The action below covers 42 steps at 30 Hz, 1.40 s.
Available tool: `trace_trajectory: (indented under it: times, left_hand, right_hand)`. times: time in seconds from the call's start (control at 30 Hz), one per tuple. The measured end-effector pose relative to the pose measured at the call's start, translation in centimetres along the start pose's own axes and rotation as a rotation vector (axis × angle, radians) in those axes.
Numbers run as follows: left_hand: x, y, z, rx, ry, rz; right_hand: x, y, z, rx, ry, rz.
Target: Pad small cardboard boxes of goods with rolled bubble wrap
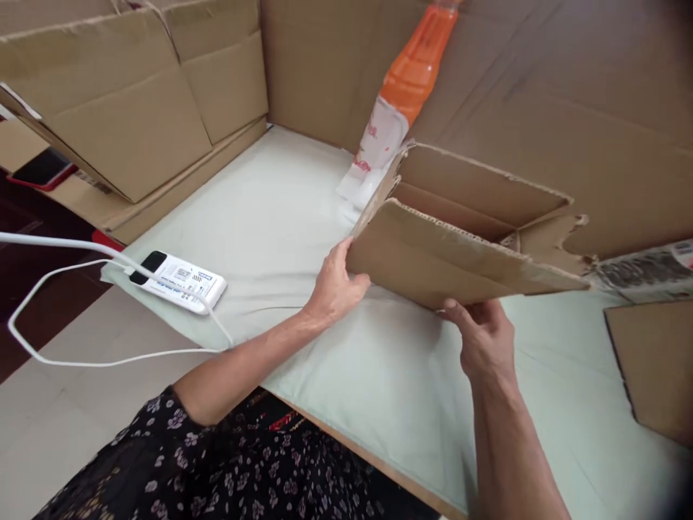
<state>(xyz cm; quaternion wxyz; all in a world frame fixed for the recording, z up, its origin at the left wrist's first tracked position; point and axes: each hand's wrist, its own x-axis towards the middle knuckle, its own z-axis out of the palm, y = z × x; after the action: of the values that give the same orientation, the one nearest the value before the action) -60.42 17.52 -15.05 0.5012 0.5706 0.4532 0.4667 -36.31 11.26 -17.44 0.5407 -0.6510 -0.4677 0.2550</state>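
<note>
A small open-topped cardboard box point(433, 253) is tilted in front of me, its near edge raised off the pale green cloth point(379, 375). My left hand point(336, 283) grips its left lower corner, the thumb lying along the front. Under the bottom edge, my right hand point(484, 336) supports the box, its thumb at the front and its fingers partly hidden beneath. Torn, uneven flaps show along the rim. Behind the box's left side, a bottle with an orange upper part and a white label point(382, 130) leans against a cardboard wall.
A white device with a cable point(181, 282) lies at the cloth's left. A large carton point(119, 94) stands at back left, with a dark phone point(43, 170) beside it. Cardboard panels point(568, 94) wall the back. At right are a cardboard piece point(655, 368) and a printed packet point(647, 271).
</note>
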Motion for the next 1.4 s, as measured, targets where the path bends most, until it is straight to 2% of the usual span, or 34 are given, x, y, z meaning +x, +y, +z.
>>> trace_trajectory:
  times: [0.13,0.2,0.27,0.37,0.47,0.5,0.57,0.63,0.77,0.87,0.97,1.1,1.2,1.3,1.4]
  left_hand:
    - [-6.3,0.6,-4.0,-0.044,0.149,-0.076]
    - [-8.9,0.4,-5.7,-0.056,0.274,-0.116]
    - [-9.6,0.1,-7.0,-0.051,0.377,-0.087]
    - [-6.8,-0.4,-7.9,-0.048,0.453,0.015]
    - [-1.7,-1.0,-8.0,-0.047,0.519,0.042]
    - [-0.1,-1.2,-7.9,-0.036,0.551,0.036]
    - [2.9,-1.6,-7.9,-0.001,0.609,0.035]
    - [5.3,-1.9,-8.2,0.043,0.659,0.063]
    - [9.3,-2.6,-9.5,0.109,0.786,0.120]
    - [12.1,-3.3,-10.5,0.102,0.899,0.032]
    - [15.1,-4.0,-11.0,0.068,0.955,-0.084]
    - [19.3,-4.4,-11.3,0.068,0.967,-0.147]
    - [21.8,-4.3,-12.3,0.085,0.959,-0.173]
    - [22.9,-4.7,-13.5,0.111,0.928,-0.164]
    - [22.4,-5.9,-13.8,0.144,0.844,-0.093]
  right_hand:
    - [-1.6,-2.3,2.6,-0.016,-0.180,0.078]
    - [-0.7,-3.5,5.5,-0.016,-0.302,0.064]
    - [1.8,-4.4,9.9,0.015,-0.411,-0.006]
    - [6.9,-4.9,18.3,0.153,-0.489,-0.202]
    - [10.0,-4.7,26.0,0.073,-0.404,-0.242]
    - [10.1,-4.6,27.8,0.024,-0.405,-0.251]
    - [9.1,-4.2,29.9,-0.080,-0.435,-0.300]
    - [7.4,-3.7,30.2,-0.167,-0.484,-0.398]
    - [5.2,-3.2,29.0,-0.240,-0.510,-0.528]
    - [5.2,-3.5,28.7,-0.263,-0.516,-0.517]
    - [5.4,-3.8,28.8,-0.266,-0.514,-0.492]
    - [5.4,-4.1,28.7,-0.245,-0.530,-0.469]
    - [5.4,-4.2,28.6,-0.245,-0.550,-0.448]
    - [5.4,-4.2,28.5,-0.239,-0.561,-0.431]
    - [5.4,-4.1,28.5,-0.233,-0.560,-0.439]
